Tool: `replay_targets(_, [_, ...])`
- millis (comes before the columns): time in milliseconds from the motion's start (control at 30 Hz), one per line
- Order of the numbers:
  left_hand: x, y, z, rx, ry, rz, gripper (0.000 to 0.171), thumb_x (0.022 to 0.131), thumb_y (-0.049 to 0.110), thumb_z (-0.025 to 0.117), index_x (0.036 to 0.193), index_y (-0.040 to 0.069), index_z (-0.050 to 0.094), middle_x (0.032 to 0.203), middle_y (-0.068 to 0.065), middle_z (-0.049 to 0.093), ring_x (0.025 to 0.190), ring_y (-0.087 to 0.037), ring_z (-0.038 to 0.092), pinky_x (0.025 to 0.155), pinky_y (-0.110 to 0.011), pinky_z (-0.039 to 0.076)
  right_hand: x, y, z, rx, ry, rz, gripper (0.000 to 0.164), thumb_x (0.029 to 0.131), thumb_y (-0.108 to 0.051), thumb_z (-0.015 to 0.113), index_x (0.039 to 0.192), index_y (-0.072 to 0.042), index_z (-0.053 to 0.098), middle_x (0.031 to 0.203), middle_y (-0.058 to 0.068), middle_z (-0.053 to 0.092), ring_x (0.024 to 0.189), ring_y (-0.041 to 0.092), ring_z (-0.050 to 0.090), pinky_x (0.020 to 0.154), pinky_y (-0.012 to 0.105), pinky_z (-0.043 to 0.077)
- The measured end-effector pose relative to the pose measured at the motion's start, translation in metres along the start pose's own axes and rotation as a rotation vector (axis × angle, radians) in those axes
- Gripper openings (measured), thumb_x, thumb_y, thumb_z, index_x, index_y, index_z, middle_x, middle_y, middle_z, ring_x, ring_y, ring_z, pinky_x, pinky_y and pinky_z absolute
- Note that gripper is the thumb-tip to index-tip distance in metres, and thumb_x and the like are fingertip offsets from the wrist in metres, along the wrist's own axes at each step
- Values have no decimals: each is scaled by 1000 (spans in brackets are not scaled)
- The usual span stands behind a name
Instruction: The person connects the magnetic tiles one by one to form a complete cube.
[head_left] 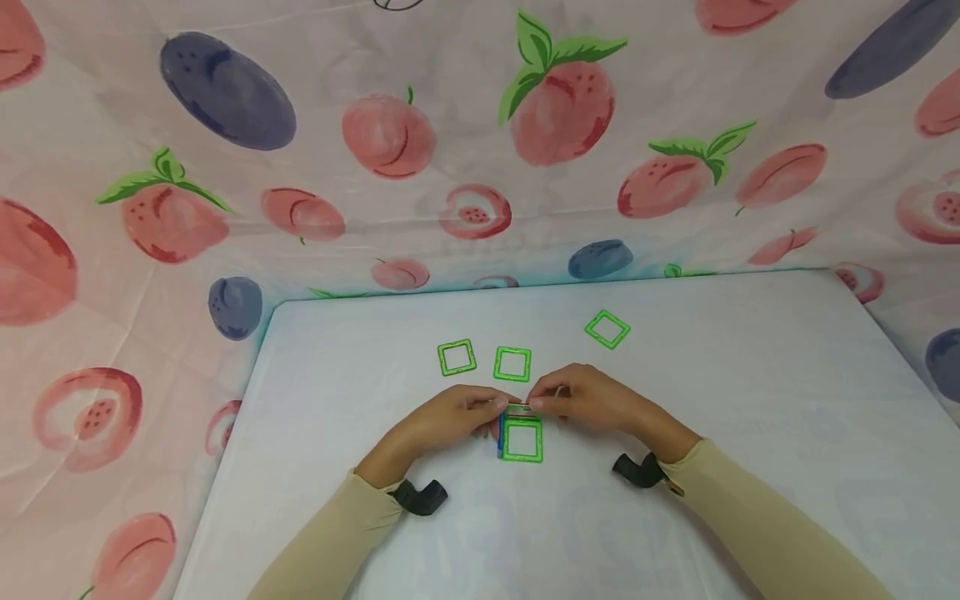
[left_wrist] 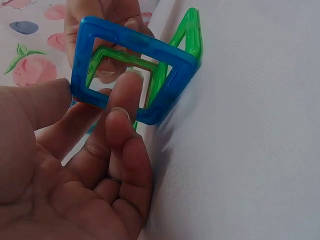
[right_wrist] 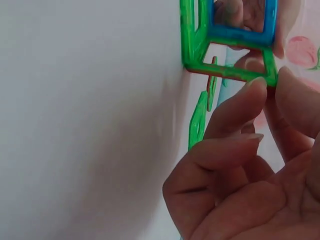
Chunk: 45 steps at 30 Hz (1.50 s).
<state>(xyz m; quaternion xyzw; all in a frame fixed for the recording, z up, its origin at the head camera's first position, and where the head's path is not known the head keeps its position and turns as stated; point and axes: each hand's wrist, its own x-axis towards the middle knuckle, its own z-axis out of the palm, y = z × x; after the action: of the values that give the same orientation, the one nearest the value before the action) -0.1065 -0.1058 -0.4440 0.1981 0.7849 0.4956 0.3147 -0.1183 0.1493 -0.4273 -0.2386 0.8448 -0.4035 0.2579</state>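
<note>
A green square magnetic tile (head_left: 538, 442) lies flat on the table. Along its left side stands a blue square magnetic tile (left_wrist: 135, 38), and a second green tile (right_wrist: 225, 72) stands upright at its far edge. My left hand (head_left: 446, 423) pinches the blue tile by a corner, its thumb in front and other fingers behind the frame. With thumb and index finger, my right hand (head_left: 592, 400) pinches the top corner of the upright green tile. The two upright tiles meet at the back left corner.
Beyond the hands, three loose green square tiles lie on the white table: one at left (head_left: 441, 360), another in the middle (head_left: 513, 350) and the last farther right (head_left: 617, 320). Fruit-printed cloth (head_left: 300, 167) rises behind the table. Each wrist wears a black device.
</note>
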Motion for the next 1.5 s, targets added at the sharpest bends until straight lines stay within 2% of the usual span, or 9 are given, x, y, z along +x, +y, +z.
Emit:
replay_targets(300, [0,0,1,29,0,-29,35,95,47,49,99,19,69,82,-8,66,78,-19,54,73,-29,42,16,1,-7,-1,-76,34,17,89,-40,62,97,-28,72,77,5,64,72,18,55,66,31,43])
replay_targets(367, [0,0,1,34,-1,-29,34,95,46,49,98,20,69,82,-7,66,78,-18,54,73,-29,42,20,1,-8,2,-51,56,20,90,-41,60,98,-27,71,75,7,61,73,21,55,67,34,42])
replay_targets(433, [0,-2,2,35,1,-28,34,95,46,49,97,20,70,81,-7,66,78,-18,54,72,-28,42,24,2,-8,-29,2,72,22,92,-42,58,104,-28,70,86,1,65,84,19,58,75,36,45])
replay_targets(567, [0,-3,2,27,8,-27,33,94,47,50,94,21,70,81,-7,65,75,-18,53,69,-28,40,32,5,-4,-168,82,42,25,92,-36,59,115,-28,68,104,-7,67,99,13,58,85,37,46])
replay_targets(767, [1,-3,2,21,4,-17,34,93,49,50,94,21,70,80,-7,65,75,-17,53,70,-27,41,42,4,-2,-214,75,63,25,86,-28,67,111,-22,69,72,-4,60,69,15,52,65,31,42])
replay_targets(933, [1,-2,2,1,4,-20,34,95,45,50,105,20,70,81,-8,67,79,-17,55,73,-27,43,48,4,-3,-188,84,106,13,80,-28,75,90,-21,71,67,-3,59,63,14,51,60,30,41])
replay_targets(1167, [1,-3,2,11,7,-38,36,93,49,51,102,20,70,81,-7,65,77,-15,55,73,-28,44,50,4,-3,-222,117,203,15,70,-31,82,73,-22,71,60,-3,58,60,14,50,56,29,39])
replay_targets(1333, [0,-2,2,1,6,-47,35,92,49,52,103,20,70,82,-7,64,78,-15,54,74,-29,43,42,4,-7,-309,130,284,16,71,-35,81,70,-23,70,66,-5,61,66,14,52,58,29,41])
replay_targets(1500, [1,-1,2,8,21,-45,32,93,46,52,109,23,69,80,-6,67,77,-15,55,73,-28,44,26,11,-11,-364,116,271,19,77,-34,76,70,-19,67,73,-5,61,68,13,53,60,29,43])
